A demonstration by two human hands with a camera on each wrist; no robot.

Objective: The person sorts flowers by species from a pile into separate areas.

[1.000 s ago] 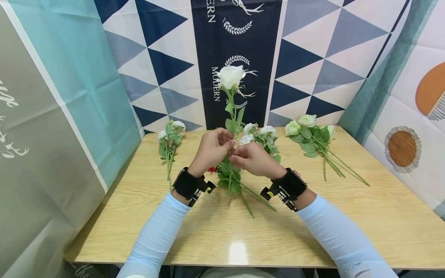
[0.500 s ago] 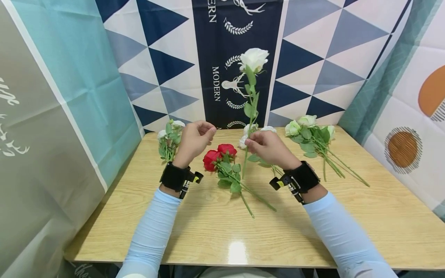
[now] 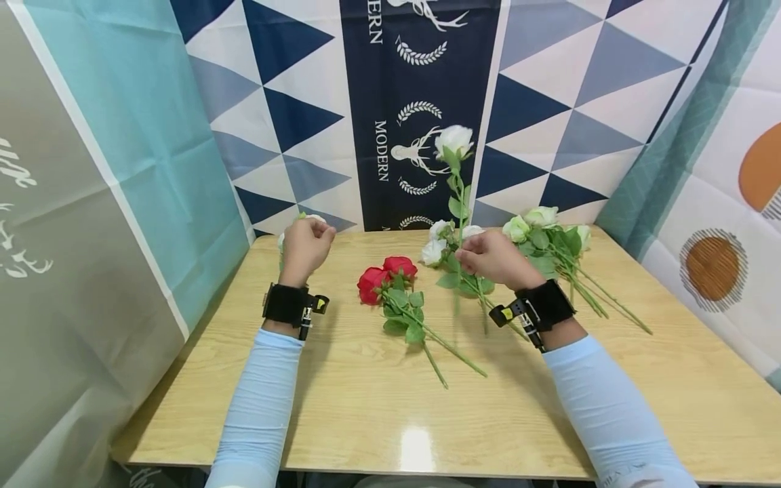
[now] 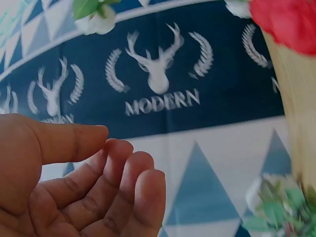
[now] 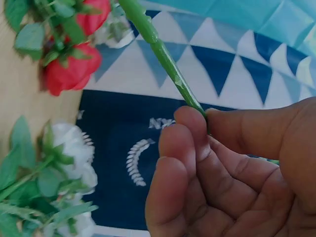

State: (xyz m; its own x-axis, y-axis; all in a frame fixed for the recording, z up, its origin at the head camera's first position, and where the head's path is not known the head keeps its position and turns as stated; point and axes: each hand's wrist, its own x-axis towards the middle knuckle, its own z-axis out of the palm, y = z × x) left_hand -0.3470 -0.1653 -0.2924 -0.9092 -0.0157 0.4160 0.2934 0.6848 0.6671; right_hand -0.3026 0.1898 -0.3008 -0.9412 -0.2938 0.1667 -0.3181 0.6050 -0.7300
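Note:
Between thumb and fingertips, my right hand (image 3: 497, 261) pinches the green stem of a white rose (image 3: 454, 142), held upright above the table. The right wrist view shows the stem (image 5: 170, 64) passing into that pinch. Behind and below this hand lie several white flowers (image 3: 434, 251) with leafy stems. My left hand (image 3: 305, 251) is raised at the left, its fingers loosely bent and holding nothing, as the left wrist view shows. It covers most of a small bunch of white flowers (image 4: 274, 205). Two red roses (image 3: 372, 285) lie on the table between the hands.
Pale green-white roses (image 3: 542, 217) lie at the back right, stems pointing toward the front right. The wooden table (image 3: 342, 400) has a patterned cloth (image 3: 305, 122) hanging along its back edge, with more cloth at both sides.
My left hand has let go of the white rose and moved left. My right hand has carried the rose rightward, and the rose now stands lower than half a second ago. The red roses came into view.

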